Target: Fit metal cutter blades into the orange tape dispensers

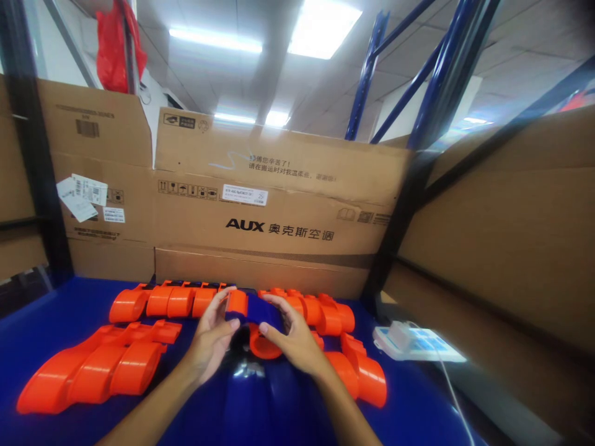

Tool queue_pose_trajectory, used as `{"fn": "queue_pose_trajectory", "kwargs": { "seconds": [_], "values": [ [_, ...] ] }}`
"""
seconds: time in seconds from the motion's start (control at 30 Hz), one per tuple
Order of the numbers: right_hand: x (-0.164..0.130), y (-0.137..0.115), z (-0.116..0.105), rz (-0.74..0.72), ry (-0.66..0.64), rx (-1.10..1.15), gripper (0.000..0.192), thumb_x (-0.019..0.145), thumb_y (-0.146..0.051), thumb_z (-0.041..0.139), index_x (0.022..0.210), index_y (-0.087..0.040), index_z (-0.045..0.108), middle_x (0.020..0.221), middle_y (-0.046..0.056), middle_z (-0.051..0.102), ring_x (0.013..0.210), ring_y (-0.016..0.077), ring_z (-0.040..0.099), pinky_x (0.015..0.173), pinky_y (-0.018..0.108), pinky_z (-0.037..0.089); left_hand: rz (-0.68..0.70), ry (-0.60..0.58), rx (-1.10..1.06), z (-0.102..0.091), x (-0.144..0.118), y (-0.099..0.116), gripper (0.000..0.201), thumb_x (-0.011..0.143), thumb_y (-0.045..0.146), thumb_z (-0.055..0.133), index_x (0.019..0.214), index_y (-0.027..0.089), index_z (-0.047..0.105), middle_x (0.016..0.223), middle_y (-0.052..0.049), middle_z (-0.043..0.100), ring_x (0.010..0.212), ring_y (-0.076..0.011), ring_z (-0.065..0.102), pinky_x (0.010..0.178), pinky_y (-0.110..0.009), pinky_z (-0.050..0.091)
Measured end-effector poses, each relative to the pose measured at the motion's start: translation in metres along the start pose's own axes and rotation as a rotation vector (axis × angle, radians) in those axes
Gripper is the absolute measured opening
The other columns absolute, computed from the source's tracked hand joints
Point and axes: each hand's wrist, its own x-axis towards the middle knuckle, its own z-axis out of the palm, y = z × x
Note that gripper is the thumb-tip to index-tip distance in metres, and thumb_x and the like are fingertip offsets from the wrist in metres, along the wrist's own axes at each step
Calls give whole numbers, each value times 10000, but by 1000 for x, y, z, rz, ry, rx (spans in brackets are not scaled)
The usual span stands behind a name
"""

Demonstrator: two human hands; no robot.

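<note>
My left hand (211,341) and my right hand (296,337) hold a rounded orange and dark blue piece (263,311) between them, above the middle of the blue surface. The fingers of my left hand are closed on its orange end. On the blue side, my right hand grips with thumb and fingers. Just below the blue part shows an orange ring-shaped part (266,344); whether it belongs to the held piece I cannot tell. Nearby stand several orange plastic pieces (181,301) with round bodies and flat tabs, in a row behind my left hand.
More orange pieces lie at the front left (93,375), back right (320,314) and front right (369,378) of the blue surface (195,415). A white power strip (421,344) with a cable is at the right. Cardboard sheets (279,204) and a dark rack post (402,229) bound the back.
</note>
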Motion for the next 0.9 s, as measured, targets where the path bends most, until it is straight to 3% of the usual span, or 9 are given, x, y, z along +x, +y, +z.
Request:
{"fn": "queue_pose_trajectory", "kwargs": {
  "seconds": [0.13,0.27,0.5,0.9],
  "values": [
    [-3,-4,1,-82,31,-231,563,819,-398,745,1321,-262,529,1316,86,604,1200,272,576,1047,454,451,0,-53,-18,0,1,4,593,695,189,768,1262,273,614,1449,-79,528,1372,-340,427,1119,-459,368],
    [-4,-6,2,-201,74,-414,619,784,-424,775,1329,-263,529,1260,100,611,1160,281,573,1015,454,467,42,-71,21,5,3,7,541,752,241,741,1276,237,607,1517,-98,459,1427,-322,348,1165,-449,302],
    [-5,-4,4,-324,57,-565,570,825,-411,739,1334,-266,527,1210,108,607,1111,277,568,983,453,482,96,31,174,5,4,-1,447,733,223,794,1136,234,600,1337,-105,636,1291,-289,534,1143,-483,313],
    [-6,-2,6,-341,44,-583,577,832,-410,732,1347,-265,516,1172,113,596,1073,280,565,937,458,511,113,87,171,6,4,-1,397,696,217,816,1015,227,580,1235,-82,691,1178,-265,615,1068,-447,407]
  ]
}}
